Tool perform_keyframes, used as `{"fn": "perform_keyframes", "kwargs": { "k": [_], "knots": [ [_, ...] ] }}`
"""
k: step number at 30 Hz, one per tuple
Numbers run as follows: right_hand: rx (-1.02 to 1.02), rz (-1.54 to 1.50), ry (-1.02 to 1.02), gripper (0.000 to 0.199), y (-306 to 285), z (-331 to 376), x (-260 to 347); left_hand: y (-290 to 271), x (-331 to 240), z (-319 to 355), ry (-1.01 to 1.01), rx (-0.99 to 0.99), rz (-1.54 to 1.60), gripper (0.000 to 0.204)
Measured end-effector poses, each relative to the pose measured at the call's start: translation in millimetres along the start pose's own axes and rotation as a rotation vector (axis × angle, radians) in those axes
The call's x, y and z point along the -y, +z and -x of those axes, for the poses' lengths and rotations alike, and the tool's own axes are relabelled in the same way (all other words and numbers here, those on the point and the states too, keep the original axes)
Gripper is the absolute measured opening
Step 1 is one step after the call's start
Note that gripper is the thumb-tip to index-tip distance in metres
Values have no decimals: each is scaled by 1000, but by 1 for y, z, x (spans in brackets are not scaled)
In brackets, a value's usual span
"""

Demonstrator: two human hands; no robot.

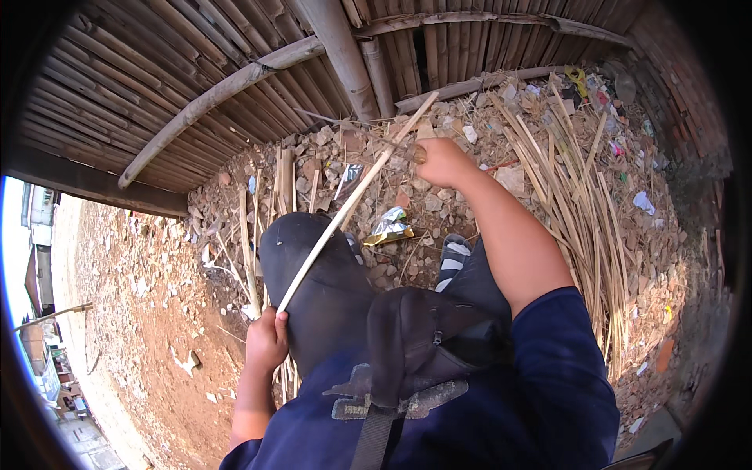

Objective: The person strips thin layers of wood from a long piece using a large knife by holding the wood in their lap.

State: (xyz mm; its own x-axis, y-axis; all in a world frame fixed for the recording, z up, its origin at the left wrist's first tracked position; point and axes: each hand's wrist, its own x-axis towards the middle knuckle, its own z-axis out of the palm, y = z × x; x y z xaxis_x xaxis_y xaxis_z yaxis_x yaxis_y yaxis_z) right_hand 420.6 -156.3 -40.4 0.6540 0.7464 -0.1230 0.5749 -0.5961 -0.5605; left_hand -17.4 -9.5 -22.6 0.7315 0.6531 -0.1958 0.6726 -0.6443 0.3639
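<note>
A long, pale bamboo strip (341, 213) slants across my raised knee, its far end pointing toward the bamboo wall. Its near end is gripped in my left hand (267, 341), thumb pressed along the top. Out ahead, my right hand (445, 163) is closed round the handle of a knife (420, 155). The thin, dark blade reaches leftward from that fist and crosses the strip near its far end. Whether the edge touches or cuts into the strip is too small to tell.
A large heap of split bamboo strips (583, 211) lies to my right, and a few more strips (285, 182) stand by my left knee. A foil wrapper (389, 227) rests on rubble between my feet. Ahead rises a bamboo wall (196, 94); bare dirt (168, 321) stretches left.
</note>
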Motion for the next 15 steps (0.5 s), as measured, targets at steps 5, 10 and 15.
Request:
{"fn": "perform_keyframes", "kwargs": {
  "k": [5, 10, 15],
  "knots": [
    [-78, 126, -33, 38, -1, 5, 7, -15, -3, 2, 26, 61, -31, 37],
    [32, 222, -162, 42, -13, 14, 17, 0, 3, 1, 18, 22, -18, 35],
    [53, 236, 5, 35, 1, 3, 0, -10, -6, -2, 51, 8, -84, 33]
  ]
}}
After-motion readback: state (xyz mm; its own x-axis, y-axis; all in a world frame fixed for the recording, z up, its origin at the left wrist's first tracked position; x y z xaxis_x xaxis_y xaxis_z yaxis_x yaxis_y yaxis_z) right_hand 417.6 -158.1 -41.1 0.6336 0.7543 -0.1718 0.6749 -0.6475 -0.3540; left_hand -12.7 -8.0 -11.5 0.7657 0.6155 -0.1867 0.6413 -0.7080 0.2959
